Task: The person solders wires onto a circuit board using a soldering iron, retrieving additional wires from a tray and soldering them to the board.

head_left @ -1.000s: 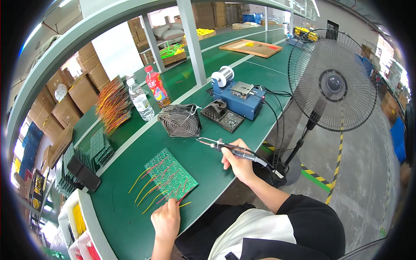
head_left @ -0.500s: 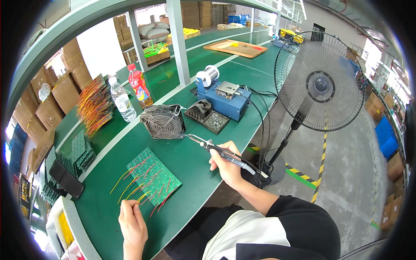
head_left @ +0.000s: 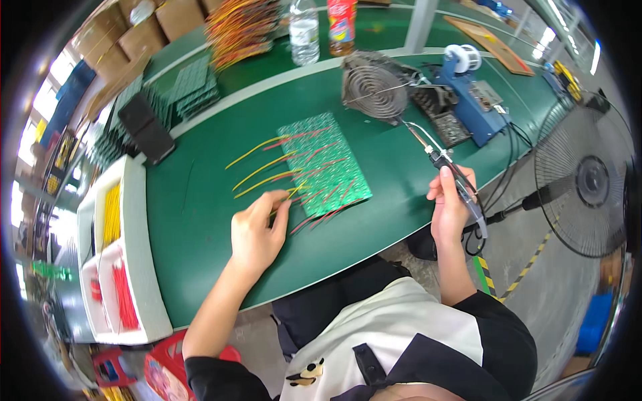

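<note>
A green circuit board [head_left: 328, 160] lies on the green table, with several red and yellow wires standing out from it. My left hand [head_left: 257, 227] is at the board's near left edge, thumb and forefinger pinched on the end of a yellow wire [head_left: 296, 191]. In my right hand [head_left: 453, 200] is a soldering iron [head_left: 461, 182] with a thin solder-feed tube along it. Its tip points away from me, right of the board and close to a small dusty fan [head_left: 374, 92].
Behind the iron stand a blue solder feeder [head_left: 471, 107] with a spool and a dark metal tray [head_left: 449, 127]. A white foam box [head_left: 152, 267] of wires, a phone [head_left: 144, 127] and stacked boards [head_left: 195, 87] are left. Bottles [head_left: 304, 37] stand behind; a pedestal fan [head_left: 592, 180] is right.
The view has swung left and down, so the table's things appear farther right and more of the foam box shows. My left hand has come nearer the board's edge; the iron stays in my right.
</note>
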The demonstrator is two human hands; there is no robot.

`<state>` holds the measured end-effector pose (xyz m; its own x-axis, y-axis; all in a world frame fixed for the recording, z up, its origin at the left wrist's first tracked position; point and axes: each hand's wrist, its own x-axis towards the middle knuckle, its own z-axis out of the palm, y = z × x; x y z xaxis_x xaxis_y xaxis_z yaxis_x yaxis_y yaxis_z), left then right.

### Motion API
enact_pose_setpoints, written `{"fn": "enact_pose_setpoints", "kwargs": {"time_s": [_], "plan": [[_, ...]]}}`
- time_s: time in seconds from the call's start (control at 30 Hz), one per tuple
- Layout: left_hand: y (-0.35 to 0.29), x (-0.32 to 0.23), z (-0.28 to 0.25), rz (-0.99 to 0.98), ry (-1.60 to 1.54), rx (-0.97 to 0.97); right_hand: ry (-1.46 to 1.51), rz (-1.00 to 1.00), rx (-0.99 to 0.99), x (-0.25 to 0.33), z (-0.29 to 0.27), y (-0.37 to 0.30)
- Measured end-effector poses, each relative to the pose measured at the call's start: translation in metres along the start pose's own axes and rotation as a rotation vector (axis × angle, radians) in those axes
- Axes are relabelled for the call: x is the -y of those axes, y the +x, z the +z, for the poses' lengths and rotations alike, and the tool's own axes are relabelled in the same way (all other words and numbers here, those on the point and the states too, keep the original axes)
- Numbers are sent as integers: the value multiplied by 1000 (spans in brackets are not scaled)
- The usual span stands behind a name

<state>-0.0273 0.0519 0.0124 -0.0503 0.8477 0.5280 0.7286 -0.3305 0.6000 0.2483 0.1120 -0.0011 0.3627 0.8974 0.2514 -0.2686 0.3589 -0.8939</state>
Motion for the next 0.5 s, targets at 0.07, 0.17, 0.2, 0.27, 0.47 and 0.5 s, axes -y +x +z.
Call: {"fn": "enact_pose_setpoints", "kwargs": {"time_s": [0.07,0.17,0.2,0.27,0.47,0.5], "plan": [[0,0,1,2,12,-32,-3,34,65,1,9,-9],[-2,1,5,148,-10,-30,13,69,164,2,15,-22],[-2,2,5,137,-2,-25,29,83,208,2,16,-26],[-3,3,5,140,10,-43,15,107,233,1,15,-32],[-9,-1,-4,107,16,7,-5,128,299,4,13,-38],[-12,0,-5,137,23,26,-16,148,316,6,12,-40]]}}
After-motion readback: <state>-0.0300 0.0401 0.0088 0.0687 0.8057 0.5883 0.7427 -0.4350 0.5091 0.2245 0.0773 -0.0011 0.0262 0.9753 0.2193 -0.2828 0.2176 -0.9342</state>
